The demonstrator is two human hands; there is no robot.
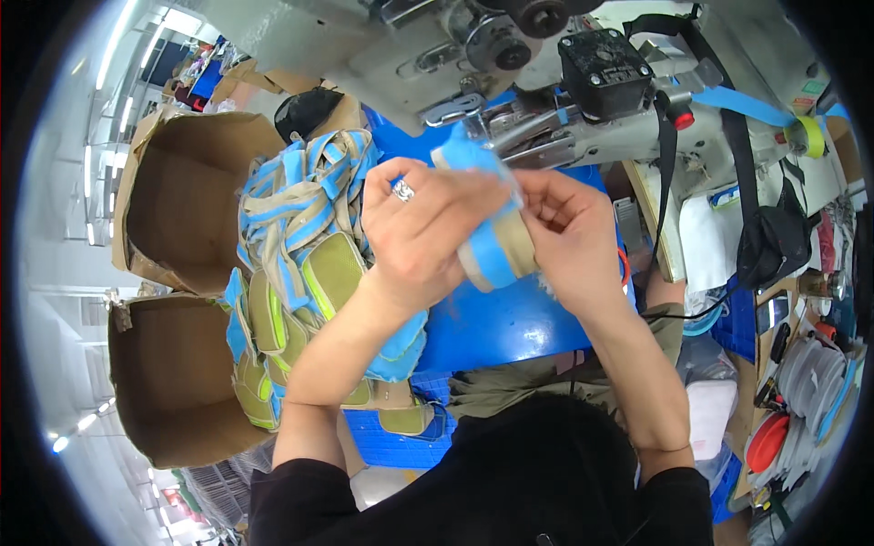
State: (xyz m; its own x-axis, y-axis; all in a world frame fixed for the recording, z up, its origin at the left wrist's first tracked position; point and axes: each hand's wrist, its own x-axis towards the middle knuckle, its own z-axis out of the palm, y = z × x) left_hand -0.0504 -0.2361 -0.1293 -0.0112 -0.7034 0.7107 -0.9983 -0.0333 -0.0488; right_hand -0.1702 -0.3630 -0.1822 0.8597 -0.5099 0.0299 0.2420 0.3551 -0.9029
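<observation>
While both hands meet above the blue desk (510, 328), a small beige fabric piece with blue trim (496, 250) is pinched between them, just in front of the sewing machine (546, 100). The left hand (423, 232), wearing a ring, closes its fingers (455, 196) over the piece's upper left side; the right hand (569, 237) curls its fingers (546, 196) against the right edge, so both hands are gripping it. Its long axis runs from lower right up toward the upper left, its blue top end pointing at the machine's needle area, which lies just beyond the fingertips. Neither hand is clearly nearer the machine. A pile of similar blue, beige and green pieces (300, 264) lies left of the hands, beside two open cardboard boxes (182, 200).
</observation>
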